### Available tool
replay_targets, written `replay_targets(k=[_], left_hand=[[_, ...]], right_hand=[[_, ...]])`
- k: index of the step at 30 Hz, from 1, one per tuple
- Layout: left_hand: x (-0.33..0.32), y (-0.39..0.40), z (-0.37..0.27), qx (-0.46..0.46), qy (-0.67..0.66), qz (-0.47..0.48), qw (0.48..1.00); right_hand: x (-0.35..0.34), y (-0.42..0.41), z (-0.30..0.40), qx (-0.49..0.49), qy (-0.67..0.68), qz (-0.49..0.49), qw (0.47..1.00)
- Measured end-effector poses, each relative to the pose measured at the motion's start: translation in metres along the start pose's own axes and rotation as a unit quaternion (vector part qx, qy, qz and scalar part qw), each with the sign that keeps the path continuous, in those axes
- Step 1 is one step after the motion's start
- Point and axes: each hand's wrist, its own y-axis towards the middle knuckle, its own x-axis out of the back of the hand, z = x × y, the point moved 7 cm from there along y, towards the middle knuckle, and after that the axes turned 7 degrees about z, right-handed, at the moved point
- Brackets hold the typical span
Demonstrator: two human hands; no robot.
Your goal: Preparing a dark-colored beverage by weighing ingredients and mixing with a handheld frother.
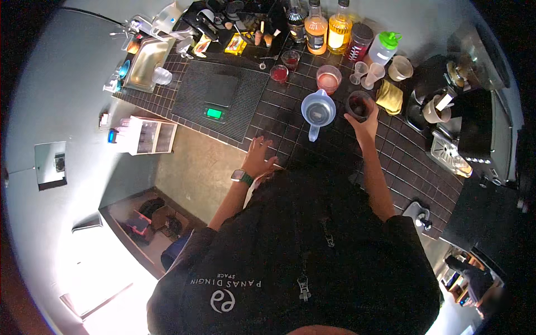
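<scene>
My right hand [365, 122] is wrapped around a clear cup [359, 104] that looks dark inside. Just left of that cup stands a translucent blue measuring jug [318, 109], its handle towards me and what looks like clear liquid inside. Behind the jug is a glass [328, 79] of pink liquid. My left hand [258, 157], with a watch on its wrist, rests at the counter's front edge with fingers spread and nothing in it. Its fingertips are close to a black ribbed mat [247, 113]. On that mat sits a digital scale [222, 93] with a lit green display.
Two small cups of red liquid [279, 73] stand behind the mat. Tall syrup bottles [316, 31] and a green-capped squeeze bottle [384, 47] line the back. A folded yellow cloth [390, 97] lies right of my cup. A steel sink [148, 63] is far left; another person [473, 272] appears lower right.
</scene>
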Motion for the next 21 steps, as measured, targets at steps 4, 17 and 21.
replay_targets(k=[4,17,21], left_hand=[[0.006,0.001,-0.006,0.017,0.043,0.004,0.999],[0.153,0.182,-0.192,-0.179,-0.105,-0.115,0.971],[0.114,0.24,-0.187,-0.18,-0.018,-0.055,0.982]], right_hand=[[-0.011,0.014,-0.01,0.0,0.019,0.012,1.0],[-0.016,0.022,-0.039,0.067,-0.062,-0.037,0.995],[-0.016,0.023,-0.04,0.054,-0.053,-0.046,0.996]])
